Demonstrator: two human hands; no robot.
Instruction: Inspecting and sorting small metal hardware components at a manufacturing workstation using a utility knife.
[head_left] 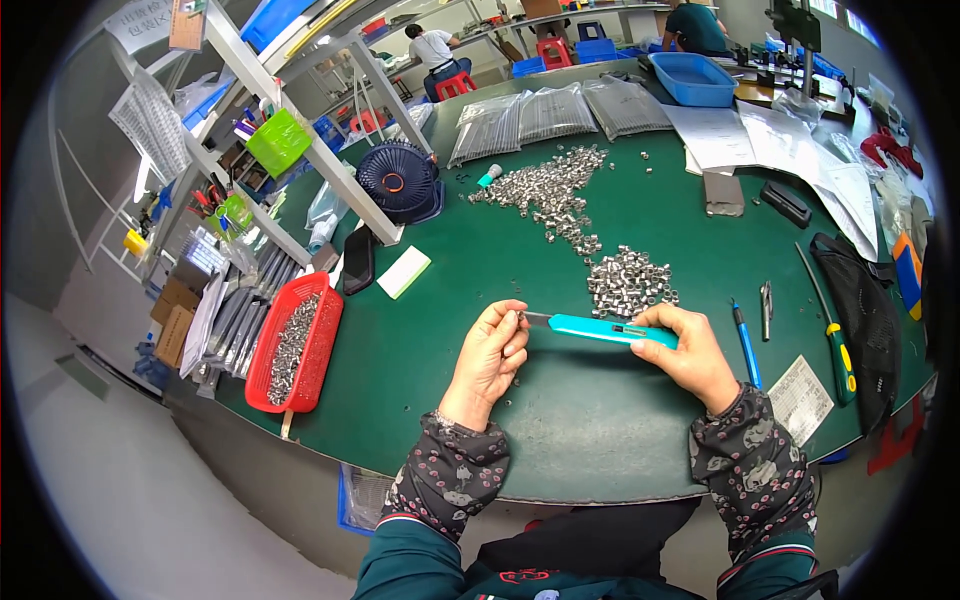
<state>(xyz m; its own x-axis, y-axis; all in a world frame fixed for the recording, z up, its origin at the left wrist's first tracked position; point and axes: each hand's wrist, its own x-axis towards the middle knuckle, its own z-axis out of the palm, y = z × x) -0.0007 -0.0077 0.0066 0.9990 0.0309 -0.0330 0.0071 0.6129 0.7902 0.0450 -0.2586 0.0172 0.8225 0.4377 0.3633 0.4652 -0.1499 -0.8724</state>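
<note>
My right hand grips a teal utility knife, its blade extended to the left. My left hand is closed in a pinch, with a small metal piece, mostly hidden, at its fingertips. The blade's tip meets that piece. Just beyond my hands lies a pile of short silvery metal sleeves. A second, looser heap of similar sleeves spreads farther back on the green table.
At left stand a red basket of small metal parts, a black phone and a dark fan. A blue pen, a screwdriver and a black mesh bag lie right. Bagged rods and a blue bin line the back.
</note>
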